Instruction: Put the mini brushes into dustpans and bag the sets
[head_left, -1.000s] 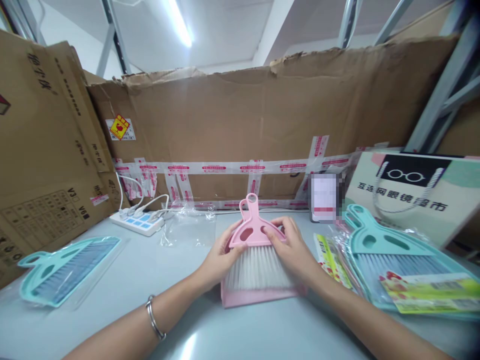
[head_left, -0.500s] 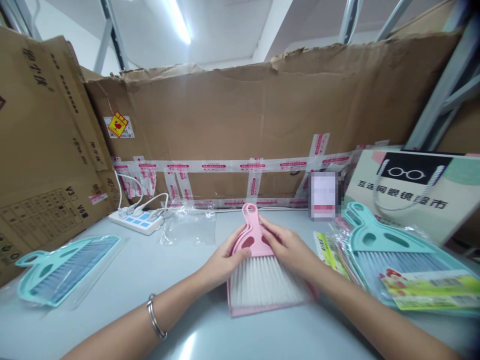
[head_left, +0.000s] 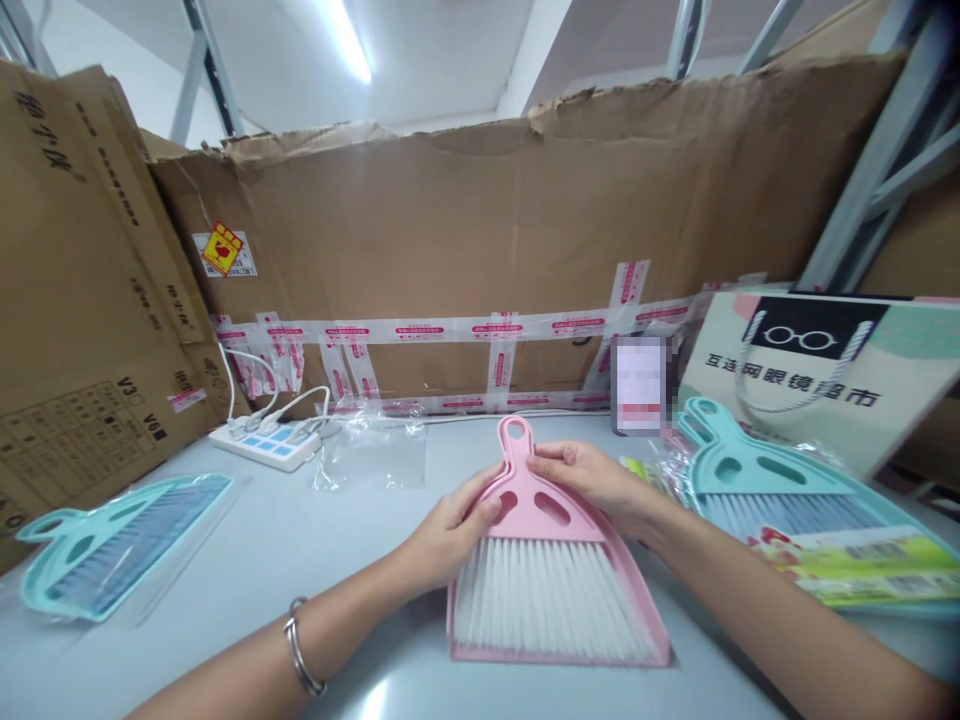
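A pink brush (head_left: pixel 536 560) with white bristles lies nested in a pink dustpan (head_left: pixel 645 620) on the grey bench (head_left: pixel 300 560), right in front of the person. The left hand (head_left: pixel 450 530) is curled against the brush's left shoulder, thumb on top near one of the oval cut-outs, fingers tucked under the edge, so it is gripping the set there. The right hand (head_left: pixel 592 478) rests its fingers closed on the neck of the handle just below the hanging loop. A metal bangle (head_left: pixel 298 655) sits on the left wrist.

To the right of the pink set, nearly touching the right forearm, lies a teal brush and dustpan set (head_left: pixel 787 500) in clear wrap with a green printed card (head_left: pixel 855 575) on it. Behind that leans a paper bag (head_left: pixel 825 370) printed with spectacles. Well to the left of the pink set lies another teal set (head_left: pixel 112 545) in a clear sleeve. Beyond the pink set, toward the cardboard wall (head_left: pixel 480 240), are a crumpled clear plastic bag (head_left: pixel 371 450) and a white power strip (head_left: pixel 266 445) with cables plugged in.
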